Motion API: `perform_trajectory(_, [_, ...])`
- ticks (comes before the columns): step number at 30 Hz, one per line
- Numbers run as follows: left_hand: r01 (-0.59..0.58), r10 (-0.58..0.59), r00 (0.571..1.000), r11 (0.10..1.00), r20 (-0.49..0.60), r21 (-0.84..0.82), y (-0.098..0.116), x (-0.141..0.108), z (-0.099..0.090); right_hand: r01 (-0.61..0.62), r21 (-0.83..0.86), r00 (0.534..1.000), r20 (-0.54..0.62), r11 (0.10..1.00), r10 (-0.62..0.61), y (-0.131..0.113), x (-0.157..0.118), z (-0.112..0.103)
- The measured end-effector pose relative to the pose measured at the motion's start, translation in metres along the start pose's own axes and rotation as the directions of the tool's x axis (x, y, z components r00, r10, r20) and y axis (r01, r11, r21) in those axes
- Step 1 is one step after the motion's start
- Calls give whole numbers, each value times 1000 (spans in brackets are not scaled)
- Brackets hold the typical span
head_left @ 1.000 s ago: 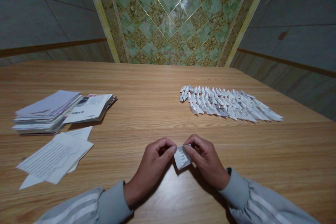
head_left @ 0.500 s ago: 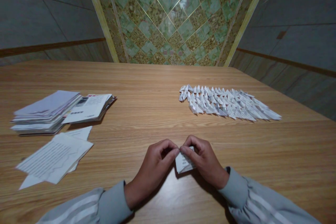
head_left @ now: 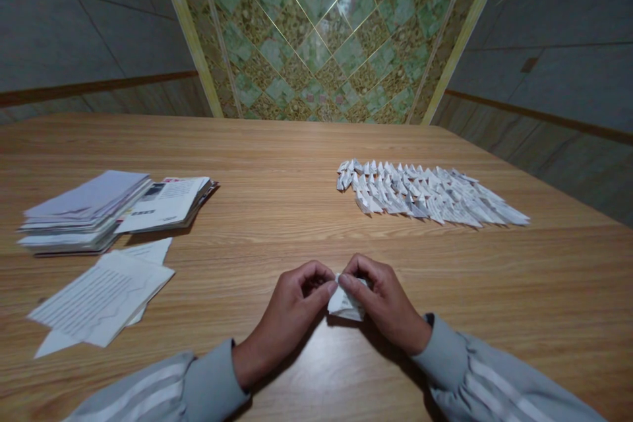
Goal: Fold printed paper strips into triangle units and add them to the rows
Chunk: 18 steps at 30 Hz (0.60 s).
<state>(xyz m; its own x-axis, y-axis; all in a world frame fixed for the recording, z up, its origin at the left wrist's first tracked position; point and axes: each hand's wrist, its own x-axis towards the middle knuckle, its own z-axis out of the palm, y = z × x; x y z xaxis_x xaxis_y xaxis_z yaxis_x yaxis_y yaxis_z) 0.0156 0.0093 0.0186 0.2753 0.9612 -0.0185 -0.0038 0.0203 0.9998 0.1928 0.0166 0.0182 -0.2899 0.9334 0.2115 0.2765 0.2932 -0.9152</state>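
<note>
Between my two hands is a small folded piece of printed paper (head_left: 345, 304), held just above the wooden table (head_left: 277, 224). My left hand (head_left: 299, 300) pinches its upper left corner between thumb and forefinger. From the other side my right hand (head_left: 378, 297) grips it, the thumb lying across its face and the fingers curled behind. My fingers cover the paper's upper and right parts. Its lower edge shows more than one layer.
Several folded paper pieces (head_left: 425, 194) stand in packed rows at the back right. On the left are a stack of papers (head_left: 84, 208), a stack of printed sheets (head_left: 171, 201) beside it, and loose printed sheets (head_left: 101, 297) nearer me. A tiled wall (head_left: 316, 46) rises behind the table.
The folded paper's lower edge has tilted up, so its face looks shorter and its layers show at the bottom. Both hands stay in nearly the same place.
</note>
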Motion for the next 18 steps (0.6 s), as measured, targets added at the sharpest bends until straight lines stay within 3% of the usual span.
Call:
perform_trajectory(5, [-146,147,988,989,51,-18,3,-4,0,-34,158,991,-120,987,53,3,3,-1])
perform_trajectory(7, [-202,196,975,978,105,49,5,-5,0,-36,197,987,-146,980,66,4,3,0])
perform_trajectory(10, [-256,245,966,947,77,195,5,-5,1,-38,238,985,-155,970,76,5,3,1])
perform_trajectory(13, [-237,241,970,941,15,242,3,-3,0,-42,253,984,-156,966,84,4,3,2])
perform_trajectory(18, [-119,129,990,980,-58,163,0,-1,-1,-42,237,988,-133,971,75,0,3,1])
